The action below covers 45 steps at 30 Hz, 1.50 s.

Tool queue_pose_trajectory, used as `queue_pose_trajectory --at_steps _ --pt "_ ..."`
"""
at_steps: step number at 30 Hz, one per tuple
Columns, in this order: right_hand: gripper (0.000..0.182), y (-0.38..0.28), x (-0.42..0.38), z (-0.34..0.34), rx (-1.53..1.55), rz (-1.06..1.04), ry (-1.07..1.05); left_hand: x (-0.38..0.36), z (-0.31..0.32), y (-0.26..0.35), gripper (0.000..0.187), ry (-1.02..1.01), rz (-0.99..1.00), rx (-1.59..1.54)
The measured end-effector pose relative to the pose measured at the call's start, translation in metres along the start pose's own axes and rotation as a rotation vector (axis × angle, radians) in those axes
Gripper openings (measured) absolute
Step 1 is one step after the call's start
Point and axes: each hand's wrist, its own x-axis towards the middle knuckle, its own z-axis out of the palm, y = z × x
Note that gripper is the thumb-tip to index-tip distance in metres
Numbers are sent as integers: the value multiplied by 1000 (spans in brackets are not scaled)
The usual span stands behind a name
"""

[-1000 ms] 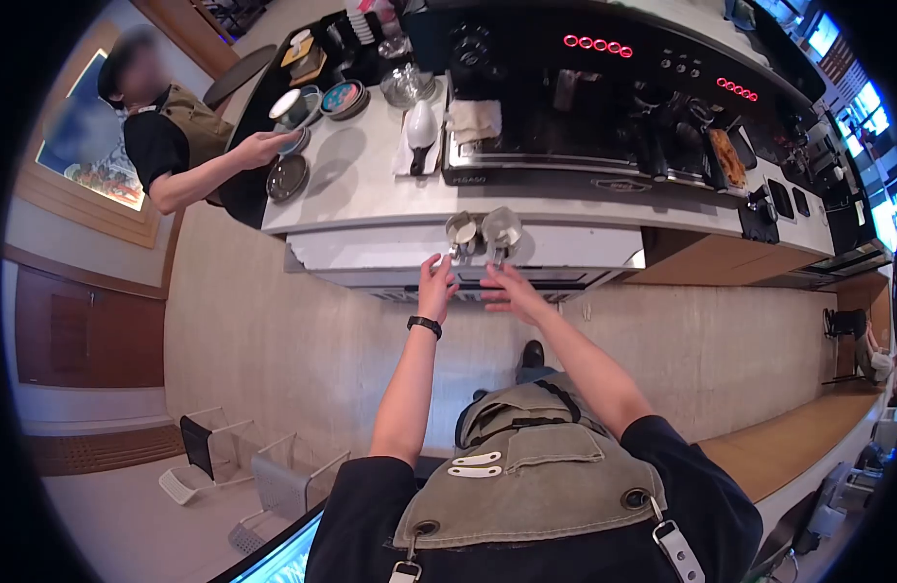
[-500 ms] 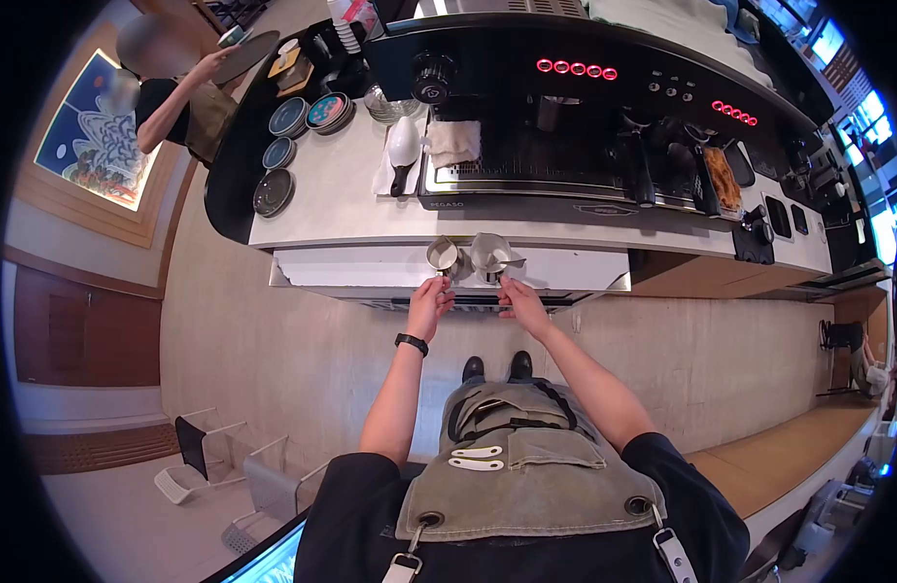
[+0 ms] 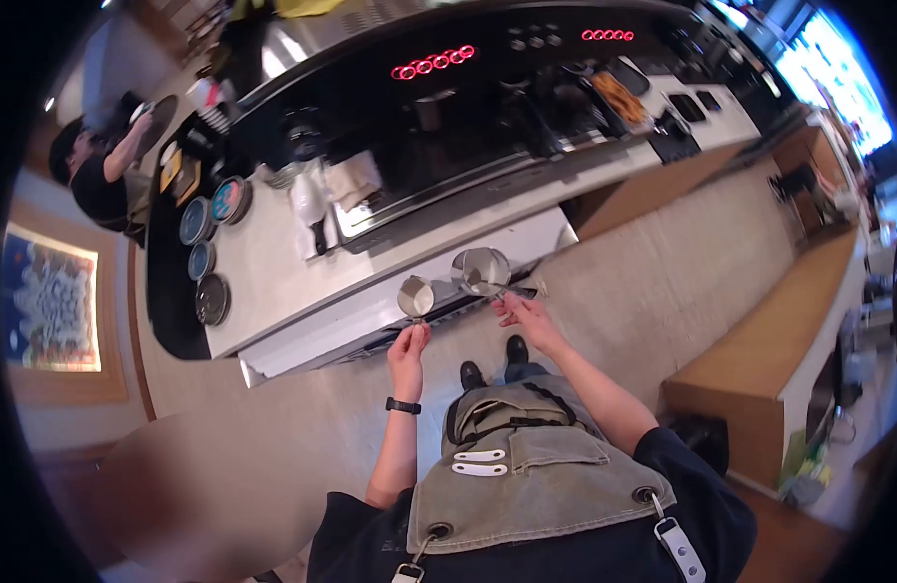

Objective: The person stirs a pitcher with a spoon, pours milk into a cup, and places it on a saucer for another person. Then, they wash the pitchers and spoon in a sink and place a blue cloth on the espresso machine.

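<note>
My left hand [image 3: 408, 350] is closed on the handle of a small metal milk pitcher [image 3: 415, 295], which has a pale content. Beside it, my right hand [image 3: 528, 322] grips the handle of a wider metal milk pitcher [image 3: 481, 271]. The two pitchers are held close together, just off the counter's front side. A thin grey piece shows near the right pitcher's handle, but blur hides what it is. What is inside the right pitcher is hard to make out.
An espresso machine [image 3: 448, 117] stands on the white counter [image 3: 264, 301]. Near its left end lie a folded cloth [image 3: 353, 181], a white black-handled utensil [image 3: 310, 206] and several stacked plates [image 3: 212, 298]. At far left another person [image 3: 103, 180] holds a round tray [image 3: 158, 122].
The view has turned and blurred. Both pitchers, still in my hands, have come away from the white front ledge toward me. The other person now stands more upright at the far left.
</note>
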Motion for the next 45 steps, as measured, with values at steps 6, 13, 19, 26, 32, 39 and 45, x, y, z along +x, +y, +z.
queue_pose_trajectory --at_steps 6,13,19,26,32,39,45 --pt "58 -38 -79 -64 99 -112 276 11 63 30 36 -304 -22 243" --pt "54 -44 -164 -195 228 -208 579 22 239 24 31 -695 -85 394" --pt "54 -44 -266 -320 316 -224 927 -12 455 -41 29 -921 -169 383" --pt "58 -48 -385 -459 297 -227 1346 -80 698 -98 35 -1288 -158 406" --pt "52 -56 -456 -558 443 -328 1702 -147 897 -129 37 -1606 -183 537" --pt "47 -50 -513 -676 537 -359 2051 -221 1111 -199 34 -2023 -284 618" --pt "47 -78 -572 -780 690 -361 2242 -331 1277 -259 37 -2324 -420 664"
